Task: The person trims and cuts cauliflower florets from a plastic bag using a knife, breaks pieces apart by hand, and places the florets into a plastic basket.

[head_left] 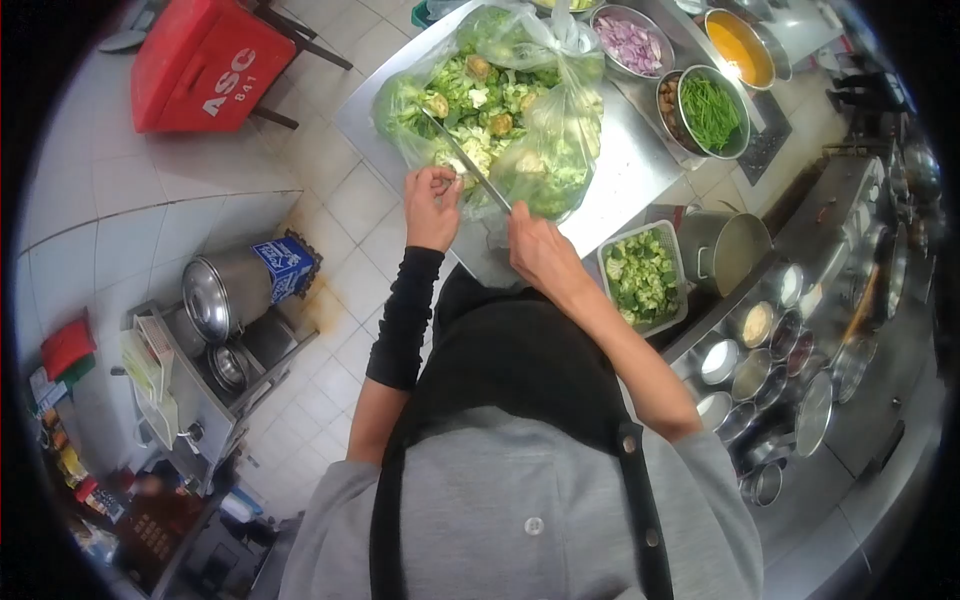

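Broccoli florets [455, 85] lie loose in a big clear plastic bag [575, 150] on our metal desk [640, 150], some pale, a few with browned cut stem ends, pointing every which way with no shared long axis. Going left to right, we see a red box [205, 70] on the floor side, marked "ASC" with "841" beneath it in white. Below it stands a lidded steel pot [208, 300], next to a blue wrapper [285, 265] whose white lettering we cannot make out.

Our left hand [432, 192] is at the near left edge of the bag, fingers curled in; we cannot tell whether they pinch anything. Our right hand [540, 250] grips a knife [468, 161] at its near end. The knife's long axis runs diagonally over the florets, the tip far and to the left.

Near the far side of the desk, a steel bowl [632, 42] holds chopped purple onion. Closer to us, a white plastic basket [643, 275] holds more cut broccoli, with a large pot [735, 250] just right of it. Beyond, brown chunks fill a small bowl [668, 105] touching a steel bowl of cut green stalks [710, 112], and another bowl holds orange-yellow liquid [740, 48]. Farthest right, we have a steel counter crowded with small round containers [757, 323], some with white or pale contents.
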`<action>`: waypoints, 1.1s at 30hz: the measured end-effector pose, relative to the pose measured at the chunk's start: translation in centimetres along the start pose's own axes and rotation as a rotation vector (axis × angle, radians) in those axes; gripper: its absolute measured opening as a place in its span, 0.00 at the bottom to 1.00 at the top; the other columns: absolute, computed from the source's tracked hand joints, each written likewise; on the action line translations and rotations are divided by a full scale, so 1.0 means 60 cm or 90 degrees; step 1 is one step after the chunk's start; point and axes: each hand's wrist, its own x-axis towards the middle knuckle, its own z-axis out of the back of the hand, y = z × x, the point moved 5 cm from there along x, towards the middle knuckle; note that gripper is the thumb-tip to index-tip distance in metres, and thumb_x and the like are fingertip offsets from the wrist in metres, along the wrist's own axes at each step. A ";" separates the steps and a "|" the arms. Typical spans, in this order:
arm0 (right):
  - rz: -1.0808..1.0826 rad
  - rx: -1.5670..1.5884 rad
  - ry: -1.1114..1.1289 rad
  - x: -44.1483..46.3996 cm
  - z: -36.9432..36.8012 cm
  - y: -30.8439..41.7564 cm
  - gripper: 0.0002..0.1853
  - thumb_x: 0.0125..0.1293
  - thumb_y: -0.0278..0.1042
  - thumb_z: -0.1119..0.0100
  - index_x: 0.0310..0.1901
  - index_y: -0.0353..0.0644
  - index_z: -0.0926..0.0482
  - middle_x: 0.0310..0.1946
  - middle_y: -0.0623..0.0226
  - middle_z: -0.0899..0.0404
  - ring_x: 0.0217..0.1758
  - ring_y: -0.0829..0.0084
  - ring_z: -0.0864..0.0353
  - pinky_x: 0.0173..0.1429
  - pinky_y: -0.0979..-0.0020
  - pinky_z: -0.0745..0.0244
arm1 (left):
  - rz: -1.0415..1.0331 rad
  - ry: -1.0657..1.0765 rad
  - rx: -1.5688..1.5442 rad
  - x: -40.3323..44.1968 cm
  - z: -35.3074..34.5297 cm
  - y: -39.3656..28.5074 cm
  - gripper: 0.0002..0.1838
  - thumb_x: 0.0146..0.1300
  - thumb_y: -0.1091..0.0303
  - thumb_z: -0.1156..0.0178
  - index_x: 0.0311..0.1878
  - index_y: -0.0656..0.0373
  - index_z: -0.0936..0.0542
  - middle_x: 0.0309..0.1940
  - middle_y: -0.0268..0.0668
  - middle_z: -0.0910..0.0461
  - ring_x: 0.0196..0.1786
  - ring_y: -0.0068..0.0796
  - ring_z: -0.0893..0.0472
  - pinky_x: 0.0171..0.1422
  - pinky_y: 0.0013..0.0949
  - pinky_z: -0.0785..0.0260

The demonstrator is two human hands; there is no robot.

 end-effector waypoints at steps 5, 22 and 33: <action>-0.029 0.097 -0.013 -0.062 0.082 0.036 0.11 0.85 0.34 0.46 0.47 0.35 0.33 0.25 0.38 0.20 0.31 0.33 0.16 0.34 0.39 0.22 | 0.043 -0.111 -0.072 -0.053 0.011 -0.068 0.24 0.65 0.77 0.26 0.63 0.58 0.20 0.67 0.46 0.26 0.67 0.41 0.22 0.62 0.42 0.19; -0.251 0.110 -0.384 -0.182 0.255 -0.087 0.14 0.85 0.34 0.40 0.42 0.32 0.27 0.26 0.41 0.20 0.28 0.41 0.19 0.34 0.51 0.28 | -0.007 0.234 -0.184 0.014 -0.014 -0.217 0.49 0.60 0.62 0.16 0.79 0.66 0.33 0.66 0.50 0.24 0.72 0.41 0.26 0.77 0.43 0.30; -0.385 0.082 -0.626 -0.323 0.389 -0.126 0.15 0.86 0.38 0.40 0.41 0.34 0.24 0.25 0.50 0.19 0.25 0.46 0.19 0.33 0.55 0.27 | -0.119 0.454 -0.245 -0.054 -0.182 -0.352 0.42 0.63 0.74 0.18 0.77 0.58 0.31 0.66 0.41 0.21 0.65 0.32 0.17 0.71 0.36 0.23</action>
